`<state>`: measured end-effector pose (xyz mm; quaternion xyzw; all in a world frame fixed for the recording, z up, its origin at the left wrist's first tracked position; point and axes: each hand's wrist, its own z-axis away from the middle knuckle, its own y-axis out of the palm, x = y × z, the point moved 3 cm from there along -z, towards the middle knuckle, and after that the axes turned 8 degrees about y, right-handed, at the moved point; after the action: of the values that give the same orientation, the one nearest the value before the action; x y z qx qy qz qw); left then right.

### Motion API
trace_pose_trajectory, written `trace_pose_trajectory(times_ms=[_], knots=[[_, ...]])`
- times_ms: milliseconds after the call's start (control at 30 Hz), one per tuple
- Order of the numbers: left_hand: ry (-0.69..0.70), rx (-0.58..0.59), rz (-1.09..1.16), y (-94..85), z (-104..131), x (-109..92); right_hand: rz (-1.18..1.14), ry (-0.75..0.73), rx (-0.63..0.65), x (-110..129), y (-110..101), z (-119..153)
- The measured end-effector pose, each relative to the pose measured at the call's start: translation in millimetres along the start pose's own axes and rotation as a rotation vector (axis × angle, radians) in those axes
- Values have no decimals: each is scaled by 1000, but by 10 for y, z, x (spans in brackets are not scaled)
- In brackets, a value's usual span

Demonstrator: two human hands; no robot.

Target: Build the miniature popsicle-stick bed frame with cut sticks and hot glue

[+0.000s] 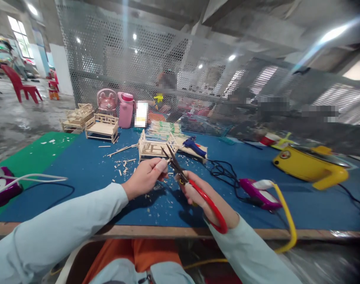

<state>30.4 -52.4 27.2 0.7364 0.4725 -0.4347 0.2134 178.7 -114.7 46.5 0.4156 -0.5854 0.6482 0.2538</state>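
My left hand [146, 176] is closed in a pinch over the middle of the table. A short piece of thin wooden stick [168, 160] pokes out at its fingertips, largely hidden by the fingers. My right hand [196, 192] is wrapped round a pair of scissors [212, 206] with red handles. Their dark blades are apart and point up and left, right beside the stick's end. Just behind the blades stands a miniature wooden bed frame [156, 150] with railed ends. A blue glue gun [194, 146] rests to its right on a small wooden piece.
Loose sticks [122, 150] and cut bits litter the blue tabletop [94, 169]. Finished-looking miniature benches [102, 129], a pink bottle [125, 112] and bundled sticks [165, 128] stand behind. At right are black cables [225, 171], a purple power strip [261, 194] and a yellow electric pan [306, 165].
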Motion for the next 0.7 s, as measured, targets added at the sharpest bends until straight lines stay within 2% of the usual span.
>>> trace_pose_trajectory(times_ms=[467, 700], knots=[[10, 78, -81, -15, 8, 8, 56, -26, -25, 67, 50, -21], [-6, 119, -110, -1, 14, -20, 68, 10, -158, 36, 114, 12]])
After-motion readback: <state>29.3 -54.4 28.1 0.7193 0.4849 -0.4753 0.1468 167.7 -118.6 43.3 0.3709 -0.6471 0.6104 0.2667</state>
